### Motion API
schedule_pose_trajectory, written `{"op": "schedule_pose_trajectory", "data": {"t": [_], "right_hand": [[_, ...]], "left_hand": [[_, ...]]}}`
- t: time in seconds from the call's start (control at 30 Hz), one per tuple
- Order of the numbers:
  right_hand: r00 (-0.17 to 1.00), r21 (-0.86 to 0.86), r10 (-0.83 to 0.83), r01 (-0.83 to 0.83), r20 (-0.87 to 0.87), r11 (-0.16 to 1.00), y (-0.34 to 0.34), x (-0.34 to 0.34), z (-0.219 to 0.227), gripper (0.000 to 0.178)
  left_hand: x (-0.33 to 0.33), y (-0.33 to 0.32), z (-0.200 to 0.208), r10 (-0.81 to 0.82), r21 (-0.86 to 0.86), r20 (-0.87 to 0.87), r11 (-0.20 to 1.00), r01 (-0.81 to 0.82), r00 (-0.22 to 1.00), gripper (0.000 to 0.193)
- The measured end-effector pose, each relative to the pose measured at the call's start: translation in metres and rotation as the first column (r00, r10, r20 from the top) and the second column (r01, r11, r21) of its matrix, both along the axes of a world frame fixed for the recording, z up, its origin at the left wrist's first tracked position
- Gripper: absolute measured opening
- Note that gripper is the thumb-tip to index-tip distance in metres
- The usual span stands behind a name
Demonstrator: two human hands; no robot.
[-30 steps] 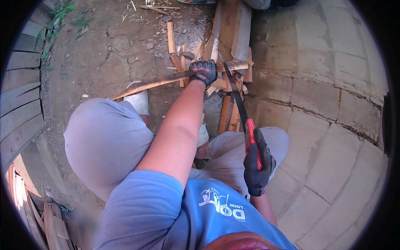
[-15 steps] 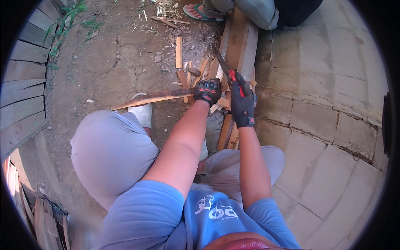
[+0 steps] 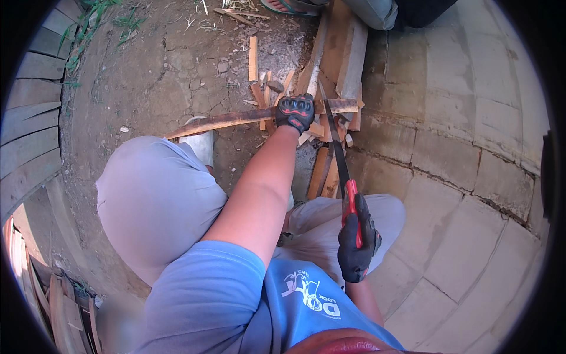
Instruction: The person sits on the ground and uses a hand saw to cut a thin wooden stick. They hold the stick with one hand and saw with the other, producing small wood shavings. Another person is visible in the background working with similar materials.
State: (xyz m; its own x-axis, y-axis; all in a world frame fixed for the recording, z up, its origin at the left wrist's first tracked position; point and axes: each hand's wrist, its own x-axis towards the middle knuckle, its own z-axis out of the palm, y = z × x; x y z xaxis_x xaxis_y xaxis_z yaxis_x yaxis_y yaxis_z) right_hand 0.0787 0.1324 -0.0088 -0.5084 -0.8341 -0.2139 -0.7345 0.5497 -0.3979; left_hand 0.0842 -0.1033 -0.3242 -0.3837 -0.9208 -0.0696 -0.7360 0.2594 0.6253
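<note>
My left hand (image 3: pixel 296 113), in a black glove with hard knuckle guards, is closed round a long wooden strip (image 3: pixel 227 120) and presses it onto the timber. The strip's short end sticks out to the right of that hand. A hand saw (image 3: pixel 336 138) with a dark, narrow blade and red handle lies across this short end. My right hand (image 3: pixel 358 245), gloved too, grips the handle close to my body, beside my right knee. The saw's tip points away from me, over the timber beam (image 3: pixel 342 50). Cutting teeth are too small to make out.
Offcuts (image 3: pixel 253 59) and small scraps lie on the dirt left of the beam. More short pieces (image 3: pixel 318 174) sit under the strip. Another person's sandalled foot (image 3: pixel 289 7) and knee are at the far end. Concrete paving (image 3: pixel 436 159) spans the right; a plank wall (image 3: pixel 32 112) stands left.
My right hand has drawn the saw back toward my body, so its blade now crosses the strip's right end. My left hand keeps its hold on the strip. The view has tilted slightly.
</note>
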Motion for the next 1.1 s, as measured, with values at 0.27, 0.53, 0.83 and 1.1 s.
{"op": "schedule_pose_trajectory", "data": {"t": [0.27,0.53,0.83,1.1], "right_hand": [[0.985,-0.103,0.171,-0.173,-0.035,0.979,-0.087,-0.012,-0.033,0.041],[0.992,-0.166,0.108,-0.117,-0.062,0.979,-0.184,-0.046,-0.155,0.041],[0.975,-0.271,0.220,-0.218,-0.022,0.938,-0.096,-0.043,-0.084,0.040],[1.000,-0.018,0.022,-0.023,-0.003,1.000,-0.003,0.002,0.021,0.040]], "left_hand": [[0.005,0.000,-0.002,0.000,-0.034,-0.006,0.999,-0.001,1.000,0.017],[0.001,-0.001,0.005,-0.020,0.024,-0.038,1.000,0.021,0.999,0.017],[0.006,-0.009,-0.001,0.009,0.020,0.016,1.000,-0.009,1.000,0.018],[0.002,-0.002,-0.002,0.019,-0.078,0.008,0.997,-0.018,1.000,0.014]]}}
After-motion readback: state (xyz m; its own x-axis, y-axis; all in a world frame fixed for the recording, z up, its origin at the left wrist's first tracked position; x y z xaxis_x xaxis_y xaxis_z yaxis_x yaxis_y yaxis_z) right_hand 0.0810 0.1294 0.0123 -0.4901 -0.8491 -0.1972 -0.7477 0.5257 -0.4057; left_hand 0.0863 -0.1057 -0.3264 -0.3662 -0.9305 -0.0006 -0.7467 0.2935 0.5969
